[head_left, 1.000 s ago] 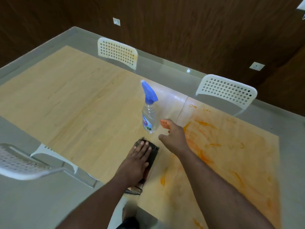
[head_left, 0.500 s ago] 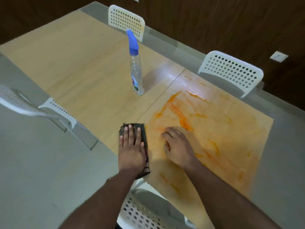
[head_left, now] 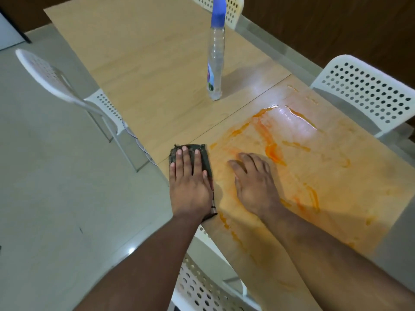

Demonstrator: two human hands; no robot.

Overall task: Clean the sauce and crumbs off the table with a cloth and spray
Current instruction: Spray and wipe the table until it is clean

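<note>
Right now the left hand (head_left: 189, 185) lies flat on a dark cloth (head_left: 203, 153). Its fingers (head_left: 197, 161) are straight and close together, pressing down on the cloth and not curled around it. The cloth sits at the near edge of the table (head_left: 143, 70), just left of the messy part. A strip of the cloth shows past the fingertips and along the right side of the hand.

The right hand (head_left: 256, 187) rests palm down on the table, just beside the cloth but not touching it. Its fingers are a little spread and bent, and they hold nothing. The hand lies on the orange sauce (head_left: 272, 151).

The sauce is smeared in streaks and loops over the right half of the table. It looks wet and shiny at the far side, where a light shines on it. A thin line crosses the table top, and almost all the sauce is on the right of that line. The left half of the table looks clean.

The spray bottle (head_left: 215, 55) stands upright on the clean half, well away from both hands. It is clear with a blue top.

White chairs with little holes stand around the table: one on the left (head_left: 56, 79), one on the far right (head_left: 368, 88), one behind the bottle (head_left: 233, 10), and one close to the person at the bottom (head_left: 202, 288).
</note>
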